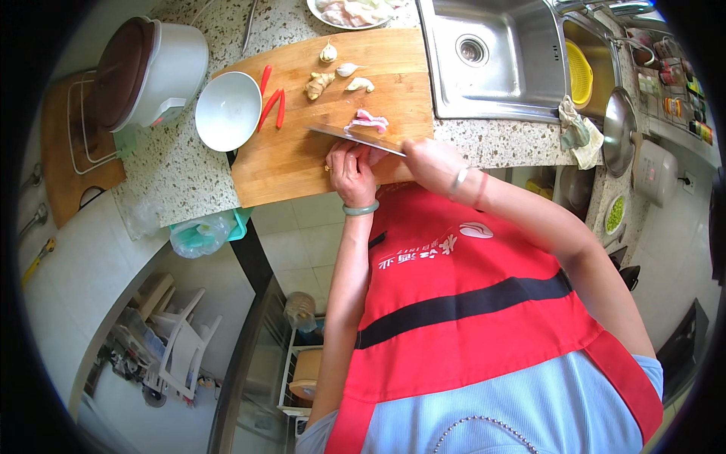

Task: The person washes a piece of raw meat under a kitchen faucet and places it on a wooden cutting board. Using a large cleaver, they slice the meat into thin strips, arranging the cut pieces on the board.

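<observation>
The cleaver (355, 138) lay lengthwise left to right across the cutting board (302, 163), right hand (427, 160) wrapped around its handle, left hand (349, 170) curled beside the meat slices (367, 120).

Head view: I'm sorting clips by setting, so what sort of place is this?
Most likely a home kitchen. A steel sink is set into a speckled stone counter, a wooden cutting board holds red chillies, ginger and garlic, and a rice cooker stands at the left.

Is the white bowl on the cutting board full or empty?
Empty. The white bowl shows only its bare white inside; the red chillies lie beside it on the cutting board.
</observation>
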A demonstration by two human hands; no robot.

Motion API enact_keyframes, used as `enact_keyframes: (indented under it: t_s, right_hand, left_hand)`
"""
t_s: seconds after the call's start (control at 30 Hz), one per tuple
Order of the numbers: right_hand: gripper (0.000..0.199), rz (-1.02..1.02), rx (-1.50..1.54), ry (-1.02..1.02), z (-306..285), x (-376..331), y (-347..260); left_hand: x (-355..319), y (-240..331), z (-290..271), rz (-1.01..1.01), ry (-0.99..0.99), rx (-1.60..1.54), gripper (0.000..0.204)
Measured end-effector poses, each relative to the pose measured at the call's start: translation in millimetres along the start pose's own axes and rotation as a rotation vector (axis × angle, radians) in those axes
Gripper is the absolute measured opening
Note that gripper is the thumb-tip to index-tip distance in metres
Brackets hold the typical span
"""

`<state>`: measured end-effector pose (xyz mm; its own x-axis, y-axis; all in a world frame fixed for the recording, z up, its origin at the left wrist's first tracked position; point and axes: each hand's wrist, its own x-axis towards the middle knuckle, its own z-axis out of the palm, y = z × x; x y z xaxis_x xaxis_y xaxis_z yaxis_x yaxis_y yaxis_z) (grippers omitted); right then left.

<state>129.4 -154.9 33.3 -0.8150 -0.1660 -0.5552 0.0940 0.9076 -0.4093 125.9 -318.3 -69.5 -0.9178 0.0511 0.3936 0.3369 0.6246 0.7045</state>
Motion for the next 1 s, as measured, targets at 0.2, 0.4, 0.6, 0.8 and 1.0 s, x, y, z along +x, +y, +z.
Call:
enact_keyframes:
  t_s: [0.2, 0.4, 0.6, 0.8, 1.0]
  right_hand:
    - [0.013, -0.04, 0.035, 0.095, 5.6, 20.9, -0.4]
    - [0.027, -0.054, 0.12, 0.24, 10.3, -23.1, 46.6]
    - [0.019, -0.062, 0.009, 0.123, 10.8, -40.3, 29.7]
    - [0.013, -0.011, -0.022, 0.021, 11.4, -39.7, 25.6]
    - [0.014, -0.029, -0.017, -0.007, -2.2, -27.0, 12.4]
  left_hand:
    - [1.4, -1.5, -1.3, 0.029, 0.001, 0.022, 0.01]
    - [0.8, 4.8, -0.2, -0.019, 0.098, -0.08, 0.015]
    - [-6.7, -4.5, 0.0, -0.09, 0.016, -0.045, 0.013]
    - [-5.2, -5.2, -0.6, 0.0, 0.024, 0.01, 0.016]
    - [-3.9, -5.2, 0.0, -0.018, 0.018, 0.002, 0.016]
